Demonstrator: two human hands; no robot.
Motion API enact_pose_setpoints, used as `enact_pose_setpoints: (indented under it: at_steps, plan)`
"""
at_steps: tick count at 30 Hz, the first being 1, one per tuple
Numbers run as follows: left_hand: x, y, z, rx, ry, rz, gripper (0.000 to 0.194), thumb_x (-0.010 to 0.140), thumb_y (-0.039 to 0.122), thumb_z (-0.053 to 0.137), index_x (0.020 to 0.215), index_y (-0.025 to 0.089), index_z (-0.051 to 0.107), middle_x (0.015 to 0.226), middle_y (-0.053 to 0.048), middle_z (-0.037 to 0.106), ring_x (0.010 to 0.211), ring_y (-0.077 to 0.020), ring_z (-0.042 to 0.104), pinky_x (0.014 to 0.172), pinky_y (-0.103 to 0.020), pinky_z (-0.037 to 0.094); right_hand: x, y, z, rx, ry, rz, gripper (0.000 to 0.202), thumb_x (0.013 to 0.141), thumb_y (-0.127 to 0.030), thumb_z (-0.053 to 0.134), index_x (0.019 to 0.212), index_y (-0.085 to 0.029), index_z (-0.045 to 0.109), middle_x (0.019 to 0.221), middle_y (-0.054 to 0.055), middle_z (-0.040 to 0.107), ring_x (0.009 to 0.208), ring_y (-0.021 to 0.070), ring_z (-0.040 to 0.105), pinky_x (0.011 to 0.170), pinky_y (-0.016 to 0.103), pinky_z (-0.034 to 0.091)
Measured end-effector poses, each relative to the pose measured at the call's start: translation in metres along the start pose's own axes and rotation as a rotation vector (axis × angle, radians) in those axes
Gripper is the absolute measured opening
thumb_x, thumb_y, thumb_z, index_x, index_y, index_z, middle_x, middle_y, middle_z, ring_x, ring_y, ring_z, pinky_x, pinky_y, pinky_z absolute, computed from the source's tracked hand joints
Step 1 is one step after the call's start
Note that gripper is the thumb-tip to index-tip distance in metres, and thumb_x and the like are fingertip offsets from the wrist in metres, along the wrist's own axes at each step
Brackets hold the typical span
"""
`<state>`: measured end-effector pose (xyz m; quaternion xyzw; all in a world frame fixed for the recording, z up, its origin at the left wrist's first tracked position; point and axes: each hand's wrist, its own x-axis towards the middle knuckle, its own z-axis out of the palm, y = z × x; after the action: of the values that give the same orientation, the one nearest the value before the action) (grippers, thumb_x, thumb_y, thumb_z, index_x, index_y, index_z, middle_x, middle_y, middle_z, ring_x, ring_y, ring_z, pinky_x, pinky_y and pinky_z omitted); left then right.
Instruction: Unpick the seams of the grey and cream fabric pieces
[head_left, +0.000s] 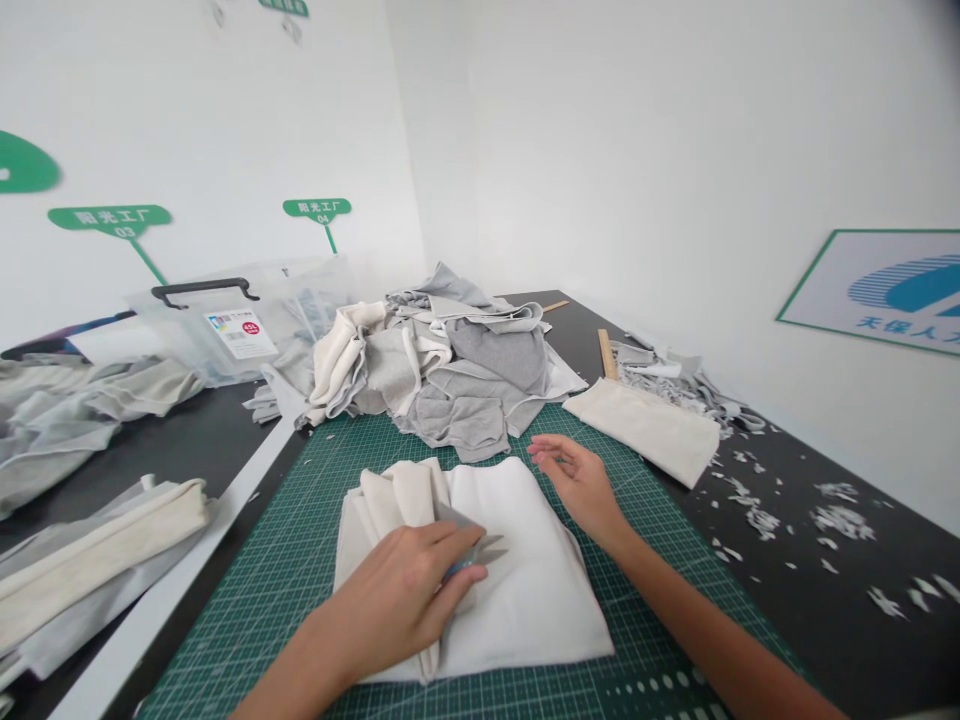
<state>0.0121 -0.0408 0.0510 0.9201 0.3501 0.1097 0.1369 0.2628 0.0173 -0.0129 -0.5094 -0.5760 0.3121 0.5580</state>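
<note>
Two side edges best for holding soft, floppy cloth (540,610), left hand (401,590) round seemingly small scissors (492,554), right hand (583,486) open.

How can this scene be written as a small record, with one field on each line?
left hand: holds scissors over white cloth
right hand: seems empty, near the white cloth's far edge
mat: green with grid, under the white cloth
far side: pile of grey and cream cloth
left side: clear box, black handle
right side: cream bundle partly on the mat; pale scraps on black table
</note>
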Motion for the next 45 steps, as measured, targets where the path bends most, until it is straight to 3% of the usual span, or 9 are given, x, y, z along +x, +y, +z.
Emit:
enact_pose_setpoints:
  at_steps: [4, 8, 14, 19, 25, 30, 35, 40, 45]
  plan:
    - [-0.002, -0.013, -0.002, 0.045, -0.008, -0.044, 0.031, 0.1, 0.029, 0.033, 0.116, 0.021, 0.058, 0.091, -0.006, 0.065, 0.083, -0.0217, 0.063, 0.075, -0.035, 0.05, 0.0, -0.001, 0.0, 0.014, 0.006, 0.002, 0.023, 0.081, -0.025, 0.057, 0.102, -0.018, 0.065, 0.097, 0.009, 0.071, 0.09, 0.0214, 0.067, 0.08, 0.036, 0.055]
    - [-0.009, -0.025, -0.001, 0.03, 0.033, -0.105, 0.033, 0.099, 0.034, 0.037, 0.125, 0.022, 0.053, 0.103, -0.008, 0.065, 0.09, -0.0218, 0.062, 0.081, -0.036, 0.05, -0.001, -0.002, 0.001, 0.009, 0.0, 0.001, 0.023, 0.081, -0.024, 0.057, 0.102, -0.018, 0.066, 0.097, 0.009, 0.071, 0.09, 0.0209, 0.067, 0.08, 0.035, 0.054]
    - [-0.004, -0.015, 0.0, 0.006, -0.032, -0.048, 0.032, 0.1, 0.032, 0.034, 0.116, 0.021, 0.059, 0.096, -0.007, 0.066, 0.087, -0.022, 0.063, 0.08, -0.037, 0.05, -0.001, -0.001, 0.001, 0.014, 0.0, -0.006, 0.024, 0.081, -0.023, 0.056, 0.103, -0.018, 0.065, 0.097, 0.009, 0.071, 0.088, 0.021, 0.067, 0.078, 0.035, 0.055]
    - [-0.006, -0.017, -0.001, -0.012, 0.01, -0.078, 0.035, 0.099, 0.036, 0.038, 0.128, 0.023, 0.051, 0.108, -0.008, 0.065, 0.093, -0.0225, 0.062, 0.083, -0.037, 0.049, 0.0, -0.001, -0.001, 0.011, 0.011, -0.004, 0.024, 0.081, -0.025, 0.056, 0.103, -0.018, 0.065, 0.097, 0.009, 0.071, 0.088, 0.0209, 0.067, 0.079, 0.035, 0.055]
    - [-0.012, -0.023, 0.002, -0.03, -0.025, -0.108, 0.032, 0.1, 0.032, 0.034, 0.116, 0.021, 0.059, 0.103, -0.006, 0.066, 0.092, -0.0218, 0.062, 0.084, -0.038, 0.049, -0.001, -0.004, 0.0, 0.01, 0.009, -0.001, 0.025, 0.081, -0.024, 0.056, 0.104, -0.018, 0.064, 0.097, 0.009, 0.07, 0.089, 0.0208, 0.066, 0.08, 0.035, 0.054]
    - [-0.003, -0.021, -0.003, -0.023, 0.009, -0.083, 0.034, 0.099, 0.036, 0.038, 0.125, 0.022, 0.053, 0.108, -0.007, 0.065, 0.095, -0.0225, 0.062, 0.084, -0.038, 0.049, -0.001, -0.004, 0.0, 0.013, 0.002, -0.006, 0.025, 0.083, -0.027, 0.056, 0.105, -0.018, 0.063, 0.097, 0.009, 0.07, 0.088, 0.0209, 0.066, 0.078, 0.036, 0.055]
    - [0.003, -0.023, -0.002, -0.03, -0.014, -0.035, 0.031, 0.099, 0.03, 0.036, 0.115, 0.02, 0.06, 0.101, -0.006, 0.067, 0.089, -0.0215, 0.064, 0.081, -0.036, 0.05, 0.001, -0.006, -0.002, 0.029, 0.019, -0.007, 0.025, 0.083, -0.031, 0.058, 0.105, -0.019, 0.063, 0.097, 0.009, 0.07, 0.089, 0.0211, 0.066, 0.079, 0.036, 0.055]
    - [0.002, -0.023, 0.004, -0.078, 0.02, -0.029, 0.031, 0.097, 0.032, 0.043, 0.124, 0.023, 0.055, 0.112, -0.006, 0.065, 0.098, -0.0214, 0.062, 0.086, -0.036, 0.049, 0.0, -0.006, -0.001, 0.037, 0.01, -0.001, 0.026, 0.084, -0.031, 0.058, 0.107, -0.02, 0.062, 0.097, 0.008, 0.069, 0.09, 0.021, 0.066, 0.08, 0.036, 0.055]
    - [0.001, -0.022, 0.006, -0.066, -0.038, -0.014, 0.03, 0.099, 0.03, 0.037, 0.115, 0.021, 0.06, 0.097, -0.005, 0.067, 0.087, -0.0208, 0.064, 0.079, -0.036, 0.05, -0.001, -0.006, 0.001, 0.04, 0.008, 0.003, 0.026, 0.084, -0.029, 0.059, 0.107, -0.02, 0.062, 0.097, 0.008, 0.069, 0.089, 0.0202, 0.066, 0.079, 0.035, 0.055]
